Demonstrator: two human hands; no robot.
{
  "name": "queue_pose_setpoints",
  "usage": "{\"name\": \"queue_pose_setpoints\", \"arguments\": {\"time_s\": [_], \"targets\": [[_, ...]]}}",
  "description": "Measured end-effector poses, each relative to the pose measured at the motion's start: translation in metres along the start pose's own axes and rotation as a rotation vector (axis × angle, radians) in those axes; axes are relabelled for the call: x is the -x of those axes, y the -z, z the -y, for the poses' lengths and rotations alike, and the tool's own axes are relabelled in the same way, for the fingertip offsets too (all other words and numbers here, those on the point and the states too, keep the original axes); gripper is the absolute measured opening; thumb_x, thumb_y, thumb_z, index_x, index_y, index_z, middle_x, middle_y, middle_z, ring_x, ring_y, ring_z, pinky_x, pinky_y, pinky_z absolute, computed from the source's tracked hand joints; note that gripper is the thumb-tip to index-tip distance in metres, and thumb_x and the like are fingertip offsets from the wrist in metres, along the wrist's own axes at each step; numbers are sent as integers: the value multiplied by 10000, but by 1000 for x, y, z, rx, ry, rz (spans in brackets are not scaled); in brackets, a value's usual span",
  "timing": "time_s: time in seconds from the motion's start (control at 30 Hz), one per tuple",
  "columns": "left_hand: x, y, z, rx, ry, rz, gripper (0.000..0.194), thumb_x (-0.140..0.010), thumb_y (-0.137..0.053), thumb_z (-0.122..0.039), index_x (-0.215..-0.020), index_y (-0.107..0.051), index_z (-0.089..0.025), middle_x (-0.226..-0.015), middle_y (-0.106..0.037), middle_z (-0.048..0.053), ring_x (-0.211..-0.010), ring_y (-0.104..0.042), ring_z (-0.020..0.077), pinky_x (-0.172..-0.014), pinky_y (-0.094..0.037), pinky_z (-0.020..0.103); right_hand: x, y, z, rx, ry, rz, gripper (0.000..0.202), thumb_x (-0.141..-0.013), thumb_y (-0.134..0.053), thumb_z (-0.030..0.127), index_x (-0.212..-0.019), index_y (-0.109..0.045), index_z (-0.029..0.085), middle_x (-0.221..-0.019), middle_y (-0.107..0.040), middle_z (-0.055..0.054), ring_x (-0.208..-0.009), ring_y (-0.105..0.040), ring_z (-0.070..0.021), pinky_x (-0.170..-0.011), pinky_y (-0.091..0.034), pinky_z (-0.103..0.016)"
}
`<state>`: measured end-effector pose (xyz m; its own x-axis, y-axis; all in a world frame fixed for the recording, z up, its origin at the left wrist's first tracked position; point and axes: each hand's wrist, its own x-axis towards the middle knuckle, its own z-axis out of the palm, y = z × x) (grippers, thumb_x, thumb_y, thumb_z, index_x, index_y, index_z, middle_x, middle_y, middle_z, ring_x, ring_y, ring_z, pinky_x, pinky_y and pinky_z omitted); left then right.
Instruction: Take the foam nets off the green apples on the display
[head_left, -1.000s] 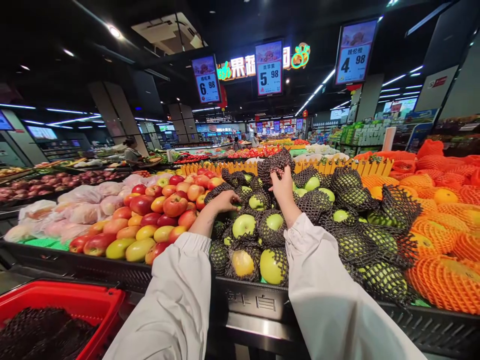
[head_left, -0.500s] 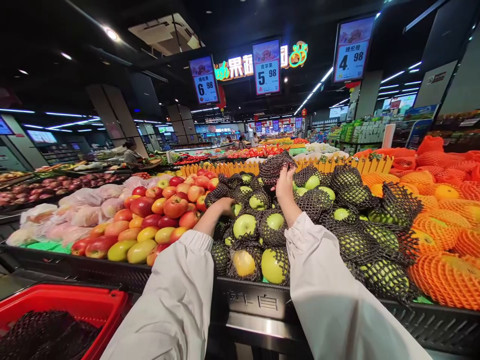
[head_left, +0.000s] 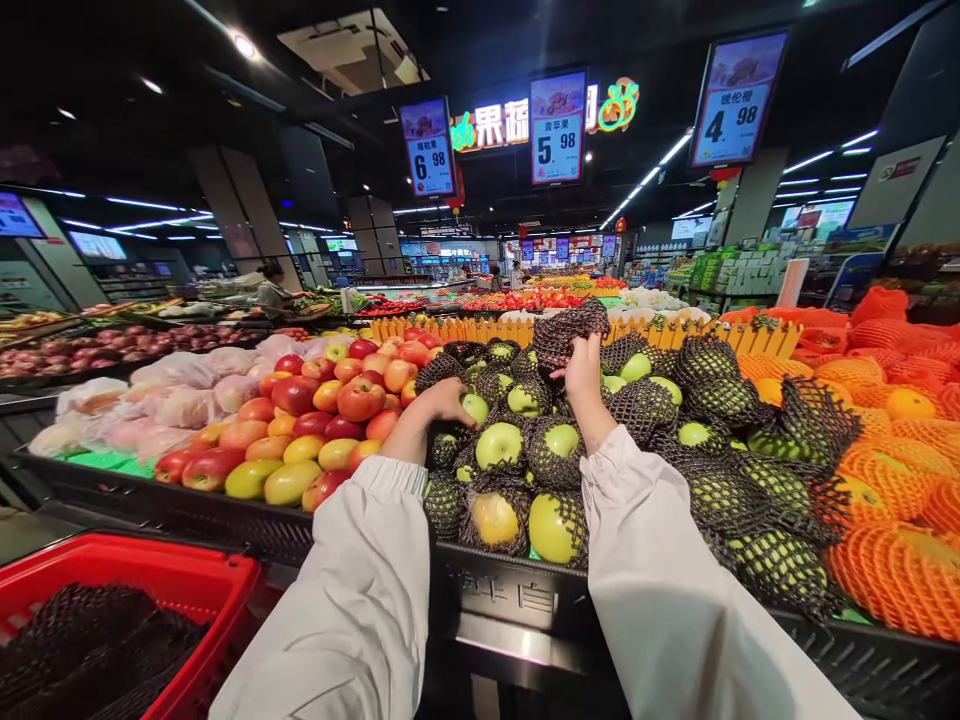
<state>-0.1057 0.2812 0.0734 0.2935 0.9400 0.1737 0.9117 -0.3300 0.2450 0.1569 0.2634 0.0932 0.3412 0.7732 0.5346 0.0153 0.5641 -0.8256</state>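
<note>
Green apples (head_left: 499, 446) in black foam nets fill the middle of the display. My right hand (head_left: 587, 378) pinches a bunched black net (head_left: 566, 335) above the back of the pile; whether fruit is inside it I cannot tell. On the left side of the pile, my left hand (head_left: 442, 405) has its thumb and fingers apart beside a small green apple (head_left: 474, 408), its fingertips partly hidden behind the fruit. Near the front edge lie a yellowish fruit (head_left: 495, 519) in a net and a large green apple (head_left: 553, 527).
Red and yellow apples (head_left: 360, 398) and bagged fruit (head_left: 180, 405) lie on the left, netted oranges (head_left: 896, 555) on the right. A red basket (head_left: 225, 570) holding black nets stands at lower left. A black rim (head_left: 517, 590) bounds the display's front.
The view has shifted slightly, moving the display rightward in the picture. My left hand has spread more and shows more of its fingers. My right hand keeps the black net.
</note>
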Motion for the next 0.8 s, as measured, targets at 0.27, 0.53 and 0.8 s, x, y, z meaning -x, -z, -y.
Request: {"name": "queue_pose_setpoints", "arguments": {"time_s": [0.27, 0.53, 0.8], "targets": [[14, 11, -21, 221, 110, -196, 548, -656, -675, -655, -855, -746, -149, -924, -742, 89, -892, -667, 295, -794, -516, 338, 8, 1, 16, 3, -5, 8, 398, -741, -522, 215, -1135, -468, 212, -1026, -630, -88, -716, -589, -179, -451, -551, -289], [9, 10, -29, 914, 404, -247, 711, -844, -439, -743, -1093, -685, -124, -955, -759, 146, -839, -741, 250, -663, -532, 292, 10, 0, 19, 15, 0, 0, 344, -743, -546, 257, -1067, -434, 222, -1151, -659, -121, -798, -628, -196, -439, -530, -268], [9, 18, -27, 1040, 444, -341, 995, -880, -59, -826, -1307, -558, -79, -891, -747, 174, -856, -736, 252, -586, -467, 293, 8, 0, 13, 6, 27, 19, 368, -738, -519, 219, -1097, -434, 210, -1195, -661, -135, -747, -653, -185, -419, -511, -259]]}}
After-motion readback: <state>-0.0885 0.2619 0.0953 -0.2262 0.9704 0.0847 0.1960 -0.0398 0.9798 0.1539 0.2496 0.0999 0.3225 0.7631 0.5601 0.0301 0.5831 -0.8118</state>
